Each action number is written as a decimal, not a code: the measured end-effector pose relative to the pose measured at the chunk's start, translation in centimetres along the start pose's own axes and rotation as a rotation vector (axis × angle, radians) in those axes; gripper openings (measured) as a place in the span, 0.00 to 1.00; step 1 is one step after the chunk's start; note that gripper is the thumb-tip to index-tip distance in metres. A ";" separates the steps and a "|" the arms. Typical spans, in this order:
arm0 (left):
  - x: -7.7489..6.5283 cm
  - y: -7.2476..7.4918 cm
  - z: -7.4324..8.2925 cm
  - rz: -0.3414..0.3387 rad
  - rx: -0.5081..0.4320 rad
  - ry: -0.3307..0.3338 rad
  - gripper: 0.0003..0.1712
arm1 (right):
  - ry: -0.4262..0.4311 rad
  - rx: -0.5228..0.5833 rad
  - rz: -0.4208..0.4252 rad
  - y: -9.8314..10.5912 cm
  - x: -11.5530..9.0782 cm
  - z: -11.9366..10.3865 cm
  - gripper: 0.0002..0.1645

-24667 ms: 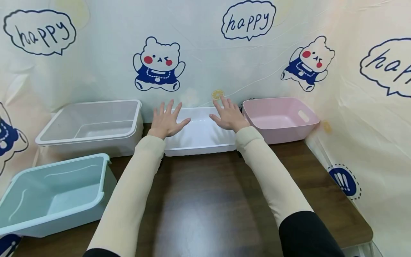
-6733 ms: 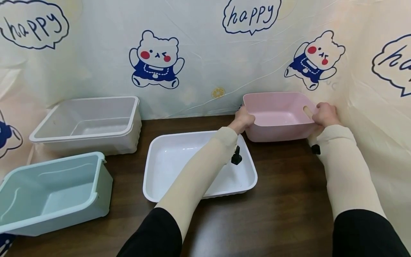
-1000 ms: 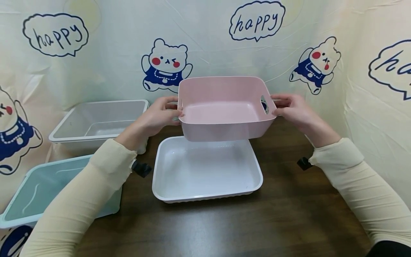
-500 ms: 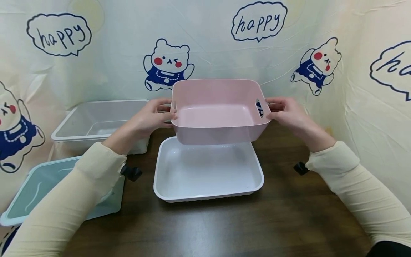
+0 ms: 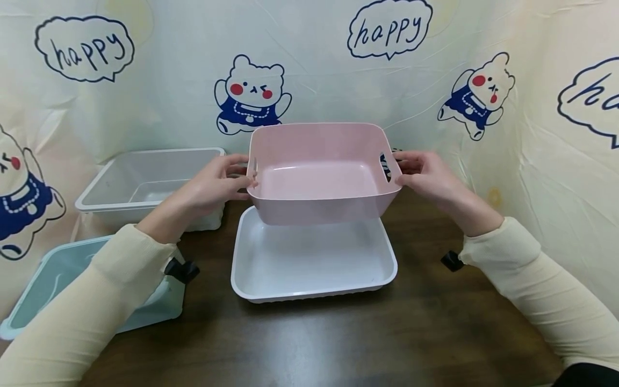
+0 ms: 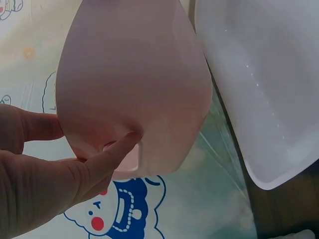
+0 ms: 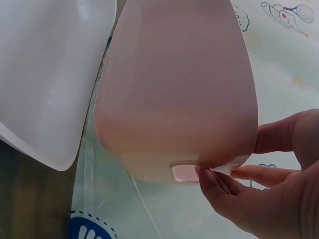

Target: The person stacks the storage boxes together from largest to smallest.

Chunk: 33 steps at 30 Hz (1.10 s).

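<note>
A pink plastic basin point(image 5: 319, 177) with a cut-out handle at each end is held up between my two hands, its open side up and tilted toward me. My left hand point(image 5: 217, 180) pinches its left end beside the handle hole; in the left wrist view a finger point(image 6: 117, 152) presses on the outer wall. At the other end my right hand point(image 5: 427, 177) pinches the rim by the right handle hole, as the right wrist view of that hand point(image 7: 269, 184) also shows. Below and nearer to me, a shallow white tray point(image 5: 314, 263) lies on the table, its back part hidden by the basin.
At the back left stands a grey-white bin point(image 5: 145, 177). A light-blue bin point(image 5: 159, 301) is in front of it, partly covered by my left sleeve. Printed cloth point(image 5: 309, 70) hangs behind the dark wooden table point(image 5: 300, 344).
The basin went from the table's back right into the air behind the tray, gripped by both hands. Over the last second it shifted slightly left and lower. Earlier, the tray came forward from the back.
</note>
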<state>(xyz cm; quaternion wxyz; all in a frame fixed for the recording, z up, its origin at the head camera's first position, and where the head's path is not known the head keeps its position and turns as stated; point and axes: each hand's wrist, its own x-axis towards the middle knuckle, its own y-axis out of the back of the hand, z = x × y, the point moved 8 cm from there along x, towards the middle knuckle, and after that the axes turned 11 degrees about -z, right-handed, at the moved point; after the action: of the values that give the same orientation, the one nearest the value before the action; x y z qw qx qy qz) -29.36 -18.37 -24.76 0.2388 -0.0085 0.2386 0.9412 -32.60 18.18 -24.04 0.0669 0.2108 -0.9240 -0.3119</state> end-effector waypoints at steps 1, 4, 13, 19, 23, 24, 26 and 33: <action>-0.1 -0.1 0.0 -0.003 0.006 -0.001 0.35 | 0.004 -0.009 -0.002 -0.1 -0.1 0.0 0.33; -0.5 -0.2 0.0 -0.018 0.015 -0.002 0.36 | 0.008 -0.028 -0.003 -0.4 -0.3 -0.2 0.32; -1.2 -0.5 -0.4 -0.032 -0.003 0.005 0.37 | 0.004 0.009 -0.030 -1.5 -0.9 0.0 0.32; -1.7 -0.9 -0.6 -0.042 0.003 0.001 0.37 | 0.028 0.038 -0.050 -2.1 -1.2 0.2 0.31; -2.0 -1.1 -0.8 -0.056 0.003 -0.006 0.36 | 0.042 0.038 -0.059 -2.5 -1.2 0.4 0.31; -2.0 -1.1 -0.9 -0.061 0.004 -0.008 0.36 | 0.043 0.037 -0.061 -2.6 -1.2 0.4 0.32; -2.1 -1.2 -0.9 -0.066 0.001 -0.008 0.35 | 0.042 0.038 -0.065 -2.7 -1.2 0.6 0.32; -2.4 -1.4 -1.6 -0.066 -0.009 0.000 0.35 | 0.042 0.038 -0.077 -3.3 -1.4 0.7 0.31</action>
<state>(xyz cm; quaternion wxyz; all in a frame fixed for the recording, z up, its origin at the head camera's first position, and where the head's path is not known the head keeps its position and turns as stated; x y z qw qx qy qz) -26.76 -19.05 -26.46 0.2696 -0.0174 0.2338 0.9340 -30.32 16.79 -26.58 0.0701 0.2540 -0.9193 -0.2924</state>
